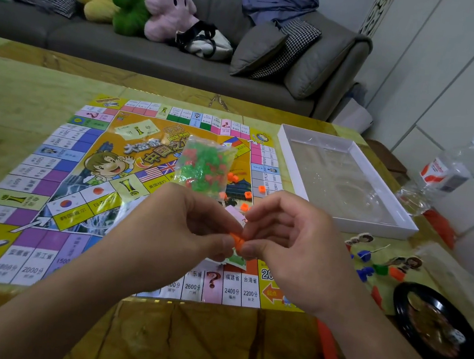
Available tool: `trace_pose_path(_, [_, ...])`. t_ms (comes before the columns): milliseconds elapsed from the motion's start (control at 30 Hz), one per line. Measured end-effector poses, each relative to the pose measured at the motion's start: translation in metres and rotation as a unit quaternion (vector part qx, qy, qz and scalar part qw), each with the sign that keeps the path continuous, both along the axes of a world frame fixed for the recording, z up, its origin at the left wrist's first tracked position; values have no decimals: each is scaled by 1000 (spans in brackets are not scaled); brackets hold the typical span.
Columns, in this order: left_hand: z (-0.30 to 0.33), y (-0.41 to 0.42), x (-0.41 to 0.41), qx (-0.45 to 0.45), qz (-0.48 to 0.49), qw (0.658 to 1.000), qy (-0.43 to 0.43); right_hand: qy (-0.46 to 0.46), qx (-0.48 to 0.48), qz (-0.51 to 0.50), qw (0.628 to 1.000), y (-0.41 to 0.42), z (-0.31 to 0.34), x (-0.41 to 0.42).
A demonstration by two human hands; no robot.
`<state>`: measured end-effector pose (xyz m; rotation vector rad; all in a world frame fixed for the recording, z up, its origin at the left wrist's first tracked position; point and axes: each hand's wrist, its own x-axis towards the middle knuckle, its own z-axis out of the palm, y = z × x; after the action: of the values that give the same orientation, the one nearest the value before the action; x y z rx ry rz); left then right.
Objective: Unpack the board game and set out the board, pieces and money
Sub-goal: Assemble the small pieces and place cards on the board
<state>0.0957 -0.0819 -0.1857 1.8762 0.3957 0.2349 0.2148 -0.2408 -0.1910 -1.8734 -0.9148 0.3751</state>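
The paper game board (51,174) lies flat on the table. A clear bag of green and red plastic houses (206,165) rests on its middle, with several loose orange pieces (247,195) beside it. Above the board's near edge, my left hand (183,220) and my right hand (288,236) together pinch one small orange piece (236,241) between their fingertips. Some cards show under my hands, mostly hidden. Player pawns with cardboard figures (374,263) lie to the right of the board.
A white box tray with a clear insert (346,178) sits right of the board. A black roulette wheel (435,326) is at the near right, a plastic bottle (445,175) beyond it. Orange strips (327,345) lie nearby. A grey sofa with plush toys (132,2) stands behind the table.
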Motion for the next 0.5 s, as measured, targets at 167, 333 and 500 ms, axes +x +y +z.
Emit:
trace_pose_path(167, [1,0,0,-28,-8,1000,10,1,14,1,1000,-1,0,-1])
trace_pose_path(333, [0,-1,0,-86,-10,996,6,30,28,-5,999,-2,-2,0])
trace_pose_path(500, [-8,-5,3,-204,8,979,-7,18,37,-19,999,-1,-1,7])
